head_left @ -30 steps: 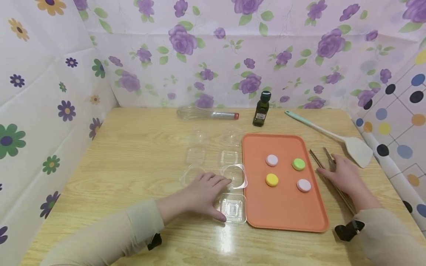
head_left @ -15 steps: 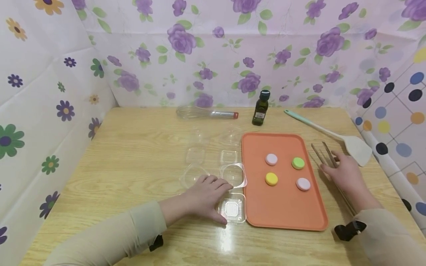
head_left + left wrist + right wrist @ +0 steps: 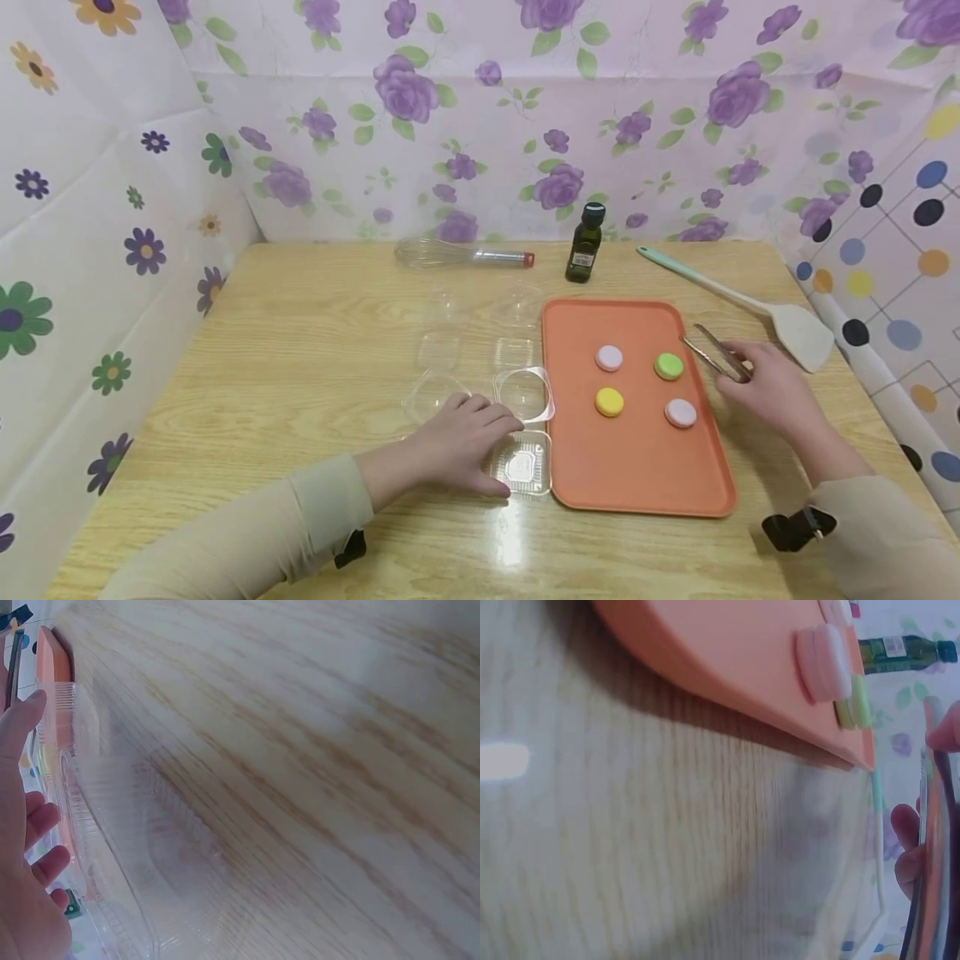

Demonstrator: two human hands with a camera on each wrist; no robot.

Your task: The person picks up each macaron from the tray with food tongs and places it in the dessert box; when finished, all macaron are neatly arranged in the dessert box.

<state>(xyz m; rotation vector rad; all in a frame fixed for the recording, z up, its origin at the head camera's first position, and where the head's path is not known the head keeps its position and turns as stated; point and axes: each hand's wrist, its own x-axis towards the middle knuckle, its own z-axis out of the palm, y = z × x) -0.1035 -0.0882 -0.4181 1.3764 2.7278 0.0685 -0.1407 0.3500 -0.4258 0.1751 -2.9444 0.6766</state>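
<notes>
My right hand grips a pair of metal tongs, with the tips spread apart above the right rim of an orange tray. Two pale pink macarons, a green macaron and a yellow macaron sit on the tray. Left of it, my left hand is spread over the near clear plastic box, thumb at its front edge. In the left wrist view the fingers lie beside the clear plastic wall. The right wrist view shows fingers around the tongs.
More clear plastic boxes stand behind the left hand. Along the back lie a whisk and a white spatula with a green handle end, with a dark bottle upright between them. Patterned cloth walls enclose the table.
The right hand has lifted the tongs from the table beside the tray and swung their tips left to its rim. The left hand stays nearly still.
</notes>
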